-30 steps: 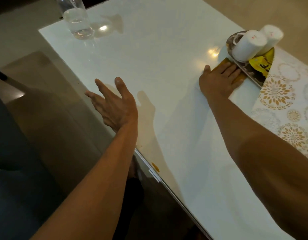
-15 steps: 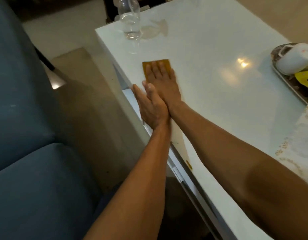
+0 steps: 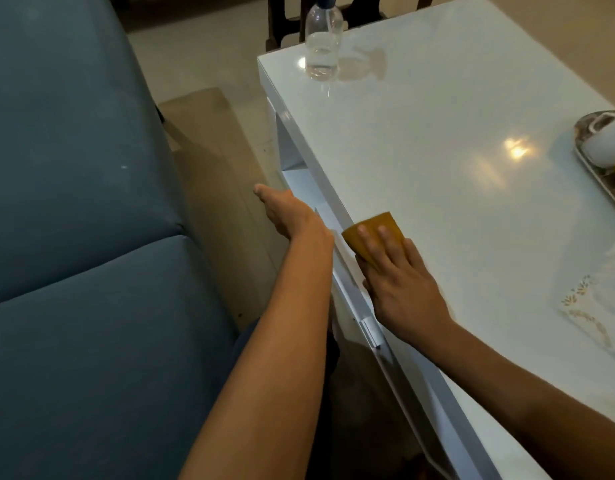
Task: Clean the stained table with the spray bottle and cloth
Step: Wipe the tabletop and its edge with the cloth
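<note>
My right hand (image 3: pixel 399 278) lies flat on a mustard-yellow cloth (image 3: pixel 371 228) and presses it onto the glossy white table (image 3: pixel 420 140) at the near left edge. The cloth sticks out beyond my fingertips. My left hand (image 3: pixel 288 211) is just off the table's edge, below the top, with its fingers partly hidden beside the table's side; it holds nothing that I can see. A clear spray bottle (image 3: pixel 322 46) with a little liquid stands on the table's far left corner, well beyond both hands.
A blue sofa (image 3: pixel 74 237) fills the left. At the right edge a tray (image 3: pixel 591 164) carries a white cup (image 3: pixel 607 143). A patterned white mat (image 3: pixel 597 310) lies on the table's right side. A dark chair (image 3: pixel 281 22) stands behind the bottle.
My right hand has dragged the cloth from the far part of the table back toward me along the left edge. My left hand has dropped off the tabletop to its side.
</note>
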